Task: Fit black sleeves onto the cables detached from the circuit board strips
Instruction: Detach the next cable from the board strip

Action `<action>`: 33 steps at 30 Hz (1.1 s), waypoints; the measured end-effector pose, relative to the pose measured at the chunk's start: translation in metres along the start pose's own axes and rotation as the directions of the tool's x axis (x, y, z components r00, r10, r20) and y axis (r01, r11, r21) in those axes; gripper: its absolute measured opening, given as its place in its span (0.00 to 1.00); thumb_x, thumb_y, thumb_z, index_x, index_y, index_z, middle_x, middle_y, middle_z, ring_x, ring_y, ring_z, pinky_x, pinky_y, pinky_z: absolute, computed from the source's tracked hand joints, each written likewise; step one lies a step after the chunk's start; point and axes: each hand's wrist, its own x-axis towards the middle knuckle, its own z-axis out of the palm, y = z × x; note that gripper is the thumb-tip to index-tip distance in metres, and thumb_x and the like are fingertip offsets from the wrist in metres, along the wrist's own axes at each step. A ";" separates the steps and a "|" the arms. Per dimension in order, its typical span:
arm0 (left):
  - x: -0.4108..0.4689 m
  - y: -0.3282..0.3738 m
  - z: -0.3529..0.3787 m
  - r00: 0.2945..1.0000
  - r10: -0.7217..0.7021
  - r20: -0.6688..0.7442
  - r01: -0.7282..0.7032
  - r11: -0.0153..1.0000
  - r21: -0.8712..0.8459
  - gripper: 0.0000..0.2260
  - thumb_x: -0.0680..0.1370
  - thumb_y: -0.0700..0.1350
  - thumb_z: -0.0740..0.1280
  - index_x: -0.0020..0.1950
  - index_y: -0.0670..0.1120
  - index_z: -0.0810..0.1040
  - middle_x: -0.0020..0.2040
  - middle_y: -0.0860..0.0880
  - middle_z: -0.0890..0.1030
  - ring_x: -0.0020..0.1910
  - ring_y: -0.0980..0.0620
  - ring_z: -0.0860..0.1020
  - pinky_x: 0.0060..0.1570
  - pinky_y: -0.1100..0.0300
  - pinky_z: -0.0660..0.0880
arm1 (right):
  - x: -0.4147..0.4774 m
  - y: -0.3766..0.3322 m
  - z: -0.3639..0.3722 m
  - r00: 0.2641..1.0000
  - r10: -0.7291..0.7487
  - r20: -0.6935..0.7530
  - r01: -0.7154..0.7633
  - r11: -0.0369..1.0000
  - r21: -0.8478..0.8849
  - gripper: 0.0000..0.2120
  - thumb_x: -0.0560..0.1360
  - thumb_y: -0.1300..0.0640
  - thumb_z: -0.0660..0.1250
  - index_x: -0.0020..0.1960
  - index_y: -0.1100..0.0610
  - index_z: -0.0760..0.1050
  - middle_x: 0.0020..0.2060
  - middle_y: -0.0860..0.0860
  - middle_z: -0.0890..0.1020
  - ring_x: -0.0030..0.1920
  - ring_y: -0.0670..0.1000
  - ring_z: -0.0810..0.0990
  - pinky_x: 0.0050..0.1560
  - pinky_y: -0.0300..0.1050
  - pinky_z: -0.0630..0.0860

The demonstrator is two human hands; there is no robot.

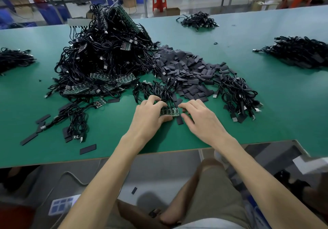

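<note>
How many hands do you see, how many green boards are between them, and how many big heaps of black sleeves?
hands: 2 (left hand, right hand)
green board: 1
sleeve heap: 1
total: 4

A short green circuit board strip [169,112] with black cables [164,91] attached lies flat beside loose black sleeves [189,72].

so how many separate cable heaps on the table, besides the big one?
5: far left edge, far centre, far right, right of the sleeves, near-left small bundle. More may lie off-frame.
</note>
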 end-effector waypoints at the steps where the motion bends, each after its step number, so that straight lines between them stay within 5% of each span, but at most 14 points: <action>1: 0.000 0.001 0.000 1.000 0.025 -0.003 -0.025 0.999 0.028 0.21 0.79 0.58 0.70 0.67 0.48 0.79 0.67 0.49 0.75 0.64 0.44 0.75 0.63 0.48 0.71 | 0.000 0.000 0.000 1.000 0.000 0.003 0.000 1.000 -0.001 0.14 0.82 0.58 0.65 0.67 0.58 0.76 0.56 0.50 0.80 0.60 0.52 0.74 0.58 0.46 0.74; 8: -0.003 0.004 0.003 0.974 0.157 -0.164 -0.118 0.967 0.226 0.17 0.86 0.54 0.55 0.54 0.48 0.81 0.50 0.51 0.80 0.49 0.47 0.80 0.51 0.51 0.70 | 0.000 -0.003 -0.002 1.000 0.005 0.001 -0.005 1.000 0.009 0.17 0.82 0.55 0.66 0.69 0.57 0.74 0.56 0.50 0.79 0.59 0.50 0.73 0.55 0.43 0.73; 14: -0.004 0.005 0.012 0.930 0.213 -0.298 -0.169 0.972 0.166 0.18 0.85 0.53 0.54 0.47 0.46 0.79 0.44 0.51 0.79 0.47 0.47 0.79 0.52 0.51 0.70 | -0.001 -0.005 -0.006 0.999 -0.005 -0.039 0.006 0.999 0.042 0.07 0.82 0.58 0.66 0.57 0.61 0.77 0.50 0.52 0.80 0.53 0.52 0.76 0.50 0.48 0.76; 19: -0.005 0.012 0.021 0.848 0.285 -0.447 -0.246 0.958 0.144 0.08 0.83 0.48 0.65 0.53 0.45 0.81 0.51 0.49 0.80 0.53 0.46 0.76 0.58 0.50 0.69 | -0.001 -0.006 -0.005 0.997 0.022 -0.074 -0.016 0.997 0.071 0.06 0.83 0.58 0.65 0.55 0.61 0.76 0.47 0.54 0.82 0.48 0.55 0.79 0.49 0.50 0.76; 28: -0.006 0.013 0.023 0.859 0.329 -0.392 -0.325 0.942 0.078 0.03 0.78 0.42 0.71 0.49 0.43 0.79 0.46 0.49 0.78 0.47 0.45 0.76 0.54 0.52 0.71 | -0.003 -0.008 -0.008 0.995 -0.015 -0.096 0.022 0.997 0.077 0.05 0.81 0.58 0.68 0.50 0.61 0.76 0.41 0.53 0.80 0.41 0.55 0.78 0.44 0.52 0.77; 33: -0.006 0.015 0.021 0.870 0.326 -0.368 -0.336 0.941 0.039 0.05 0.78 0.41 0.71 0.46 0.42 0.77 0.44 0.47 0.76 0.46 0.44 0.75 0.51 0.52 0.70 | -0.004 -0.009 -0.009 0.993 -0.015 -0.118 0.029 0.992 0.124 0.07 0.78 0.62 0.70 0.45 0.60 0.73 0.36 0.48 0.74 0.36 0.49 0.70 0.40 0.43 0.69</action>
